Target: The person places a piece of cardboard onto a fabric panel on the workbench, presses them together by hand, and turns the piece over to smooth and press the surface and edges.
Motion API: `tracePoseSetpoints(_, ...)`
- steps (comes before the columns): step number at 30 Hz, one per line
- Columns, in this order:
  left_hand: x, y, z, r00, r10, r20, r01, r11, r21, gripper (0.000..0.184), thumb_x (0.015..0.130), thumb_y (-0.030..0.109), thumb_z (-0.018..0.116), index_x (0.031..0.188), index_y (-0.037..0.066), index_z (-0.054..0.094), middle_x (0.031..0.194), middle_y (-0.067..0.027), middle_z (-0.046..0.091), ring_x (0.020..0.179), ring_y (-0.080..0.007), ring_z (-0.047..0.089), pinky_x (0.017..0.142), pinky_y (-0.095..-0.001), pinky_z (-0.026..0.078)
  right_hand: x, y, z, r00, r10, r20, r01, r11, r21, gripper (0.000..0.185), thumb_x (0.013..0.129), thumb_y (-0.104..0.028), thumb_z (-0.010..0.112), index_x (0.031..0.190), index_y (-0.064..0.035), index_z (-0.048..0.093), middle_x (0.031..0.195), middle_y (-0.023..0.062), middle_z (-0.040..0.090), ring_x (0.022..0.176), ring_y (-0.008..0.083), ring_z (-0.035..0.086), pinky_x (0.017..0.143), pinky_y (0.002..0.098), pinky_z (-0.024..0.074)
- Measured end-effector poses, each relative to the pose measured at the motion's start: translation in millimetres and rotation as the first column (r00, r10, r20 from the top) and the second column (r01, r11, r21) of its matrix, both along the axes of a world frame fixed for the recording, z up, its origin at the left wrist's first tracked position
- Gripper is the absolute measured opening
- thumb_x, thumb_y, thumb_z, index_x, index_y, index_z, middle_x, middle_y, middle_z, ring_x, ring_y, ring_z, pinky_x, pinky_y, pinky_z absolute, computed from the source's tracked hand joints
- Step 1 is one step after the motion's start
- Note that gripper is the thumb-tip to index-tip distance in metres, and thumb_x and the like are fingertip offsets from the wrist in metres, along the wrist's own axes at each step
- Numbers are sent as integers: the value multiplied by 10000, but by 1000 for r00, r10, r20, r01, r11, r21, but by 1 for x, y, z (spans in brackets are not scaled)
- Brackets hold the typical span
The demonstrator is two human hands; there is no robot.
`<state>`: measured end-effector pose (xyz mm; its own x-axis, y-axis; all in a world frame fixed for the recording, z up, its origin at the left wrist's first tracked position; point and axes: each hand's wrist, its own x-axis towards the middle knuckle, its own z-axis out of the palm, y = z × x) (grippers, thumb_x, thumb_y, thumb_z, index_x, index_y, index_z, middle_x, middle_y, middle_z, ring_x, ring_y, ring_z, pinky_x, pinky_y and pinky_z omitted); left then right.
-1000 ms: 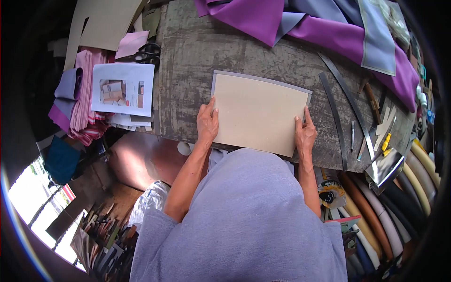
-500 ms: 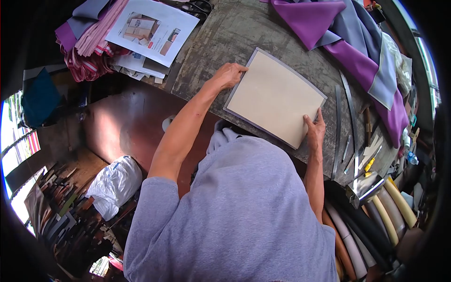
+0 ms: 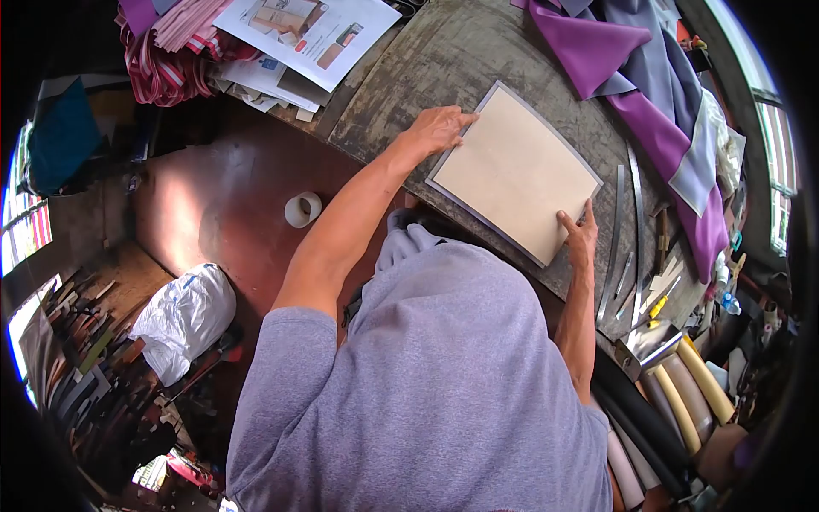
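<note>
A flat beige rectangular panel (image 3: pixel 516 175) with a thin grey-lilac border lies on the worn dark worktable (image 3: pixel 426 64), close to its front edge. My left hand (image 3: pixel 439 130) is at the panel's upper left edge, its fingertips on the border and its other fingers curled. At the opposite edge, my right hand (image 3: pixel 582 235) grips the right side, thumb on the beige face and fingers along the outer border. What the fingers do beneath the panel is hidden.
Purple and grey material (image 3: pixel 631 102) drapes over the far right. Metal rulers (image 3: pixel 616 239), a hammer (image 3: pixel 662 230) and a yellow-handled tool (image 3: pixel 658 307) lie right of the panel. Printed sheets (image 3: pixel 316 34) sit at the upper left. A tape roll (image 3: pixel 303 209) is on the floor.
The camera view has shifted, bringing the tape roll into fuller sight. The panel appears slightly turned and farther right in view, with both hands still at its edges. My left fingers have moved slightly on the border.
</note>
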<state>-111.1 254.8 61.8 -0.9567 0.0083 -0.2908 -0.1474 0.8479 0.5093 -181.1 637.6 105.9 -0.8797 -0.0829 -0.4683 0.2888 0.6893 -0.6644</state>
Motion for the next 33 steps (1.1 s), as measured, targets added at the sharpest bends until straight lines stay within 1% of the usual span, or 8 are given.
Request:
tracePoseSetpoints(10, 6, 1, 6, 994, -80, -77, 73, 994, -85, 774, 769, 222, 815, 1469, 159, 491, 1169, -142, 569, 1138, -349, 581, 927, -434, 495, 0, 9, -18, 998, 2, -66, -3, 1000, -16, 962, 779, -272, 834, 1565, -63, 322, 818, 83, 655, 674, 140, 607, 536, 296, 457)
tracePoseSetpoints(14, 3, 11, 15, 955, -219, -199, 158, 947, -280, 813, 739, 217, 840, 1471, 169, 490, 1427, -145, 452, 1341, -400, 417, 1079, -505, 376, -2, 12, -20, 997, -4, -71, 10, 996, 92, 970, 724, -236, 845, 1532, -2, 359, 1218, 247, 668, 1066, 289, 675, 937, 360, 506)
tracePoseSetpoints(18, 0, 52, 18, 899, -423, -115, 382, 884, -270, 798, 772, 285, 819, 1485, 189, 473, 1614, -126, 268, 1518, -402, 140, 1211, -583, 157, -3, 10, -18, 992, 23, -125, -5, 990, 143, 994, 694, -268, 856, 1520, 2, 374, 1293, 282, 628, 1165, 350, 648, 1004, 391, 493)
tracePoseSetpoints(20, -1, 86, 12, 902, -403, -156, 366, 904, -218, 760, 813, 341, 777, 1490, 196, 464, 1630, -123, 242, 1533, -394, 81, 1221, -589, 124, -5, 12, -18, 994, 41, -102, -22, 984, 175, 997, 706, -314, 843, 1525, -10, 363, 1282, 286, 629, 1176, 380, 638, 1019, 417, 493)
tracePoseSetpoints(24, 1, 134, -20, 916, -293, -275, 251, 951, -180, 728, 873, 446, 688, 1509, 198, 431, 1648, -126, 181, 1539, -387, 41, 1215, -616, 55, -10, 11, -17, 993, 118, -25, -102, 930, 353, 986, 738, -388, 808, 1553, -95, 338, 1236, 277, 652, 1154, 417, 635, 1021, 466, 486)
tracePoseSetpoints(28, 3, 143, -30, 911, -242, -333, 191, 965, -181, 754, 884, 483, 649, 1530, 200, 382, 1654, -132, 143, 1539, -386, 28, 1206, -631, 11, -16, 21, -20, 994, 97, 53, -108, 952, 288, 1032, 715, -359, 842, 1573, -164, 303, 1236, 258, 658, 1169, 407, 630, 1021, 462, 492)
tracePoseSetpoints(31, 3, 147, -32, 909, -251, -334, 178, 956, -233, 767, 881, 515, 628, 1528, 190, 374, 1646, -140, 155, 1537, -394, 30, 1203, -642, 15, -14, 26, -22, 990, 139, -10, -131, 954, 270, 988, 731, -191, 826, 1572, -155, 308, 1152, 232, 695, 810, 291, 739, 641, 373, 631)
tracePoseSetpoints(33, 3, 149, -34, 904, -263, -336, 179, 949, -261, 765, 897, 542, 598, 1530, 181, 365, 1646, -138, 154, 1536, -397, 29, 1201, -646, 10, -16, 27, -13, 989, 106, 106, -129, 961, 244, 1025, 711, -145, 833, 1580, -185, 292, 1111, 222, 702, 724, 273, 729, 649, 384, 620)
